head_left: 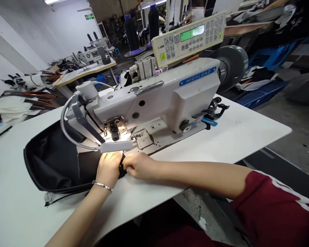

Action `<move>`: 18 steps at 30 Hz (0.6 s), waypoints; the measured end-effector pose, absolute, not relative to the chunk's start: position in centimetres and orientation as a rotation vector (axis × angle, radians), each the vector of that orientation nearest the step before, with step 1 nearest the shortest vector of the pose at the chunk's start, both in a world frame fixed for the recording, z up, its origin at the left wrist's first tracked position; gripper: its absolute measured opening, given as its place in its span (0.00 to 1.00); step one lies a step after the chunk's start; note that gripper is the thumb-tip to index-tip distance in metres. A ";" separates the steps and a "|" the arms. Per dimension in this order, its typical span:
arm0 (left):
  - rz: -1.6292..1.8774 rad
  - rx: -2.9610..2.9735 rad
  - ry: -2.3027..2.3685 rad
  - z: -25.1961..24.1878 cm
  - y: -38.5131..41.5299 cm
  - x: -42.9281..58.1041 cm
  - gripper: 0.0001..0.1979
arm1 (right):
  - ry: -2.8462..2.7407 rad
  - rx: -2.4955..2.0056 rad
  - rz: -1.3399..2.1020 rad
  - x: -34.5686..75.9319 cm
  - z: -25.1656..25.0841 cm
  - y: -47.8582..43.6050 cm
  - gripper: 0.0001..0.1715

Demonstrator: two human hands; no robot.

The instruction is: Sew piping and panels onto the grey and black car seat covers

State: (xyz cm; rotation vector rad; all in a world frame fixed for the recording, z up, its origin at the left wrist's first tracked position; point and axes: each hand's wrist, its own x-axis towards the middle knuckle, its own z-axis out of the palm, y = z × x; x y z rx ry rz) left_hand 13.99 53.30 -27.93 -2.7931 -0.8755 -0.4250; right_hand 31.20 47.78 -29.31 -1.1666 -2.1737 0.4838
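A black fabric piece with a piped edge, shaped like a bag panel, lies under the head of the sewing machine. My left hand, with a bracelet at the wrist, rests on its right part just below the lamp; its fingertips are hidden by that lamp. Right beside it, my right hand is closed, pinching the right edge of the black piece. Needle and presser foot are mostly hidden behind the lamp, whose light falls on the cloth there.
The white table surrounds the machine. On top sits a control panel with a green display; thread cones stand behind. Stacked cut pieces are at the left, a blue crate at the right. A person is in the background.
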 end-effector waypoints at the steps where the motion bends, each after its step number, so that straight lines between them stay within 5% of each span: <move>1: -0.471 -2.781 -0.852 -28.1 53.2 13.9 0.15 | -2.154 -1.205 0.417 31.7 -29.5 48.3 0.12; 18: -0.639 -2.891 -0.893 -28.2 54.0 13.3 0.15 | -2.303 -1.317 0.216 31.6 -30.7 49.4 0.21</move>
